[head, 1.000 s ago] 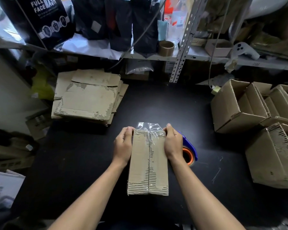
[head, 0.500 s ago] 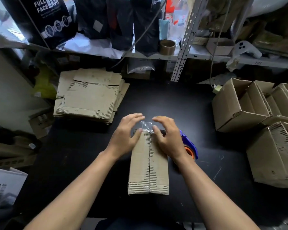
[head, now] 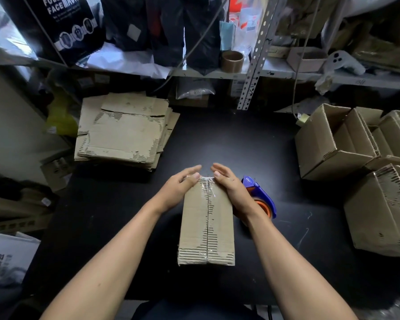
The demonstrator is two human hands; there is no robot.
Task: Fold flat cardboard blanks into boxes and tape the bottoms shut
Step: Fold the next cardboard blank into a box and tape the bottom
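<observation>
Crowding the black counter [head: 252, 144] on both sides of the hands: a stack of flat cardboard blanks [head: 123, 132] well beyond and outward of the left hand [head: 178, 190], and a cluster of folded boxes [head: 356, 153] well off to the outer side of the right hand [head: 231, 188], open tops up or tilted. Blue tape dispenser [head: 261, 195] with an orange roll sits just beside the right wrist, partly hidden behind it. Past the fingertips, a metal shelf [head: 286, 72] carries a brown tape roll [head: 232, 61], dark bags, a small open carton and a white controller-like object. Perforated upright stands near the shelf's middle.

Box [head: 206, 222] lies between the two forearms, long axis running away from the body, taped bottom seam facing up. Clear tape runs along the centre seam and wraps over the far edge. Both hands rest on the far end of the box, one each side of the seam. Left hand: fingers straight and relaxed, palm laid on the far left corner, nothing grasped. Right hand: likewise loose, fingers extended, pressing the far right corner. Fingertips of the two hands nearly meet beyond the far edge. Near end of the box is free of either hand.
</observation>
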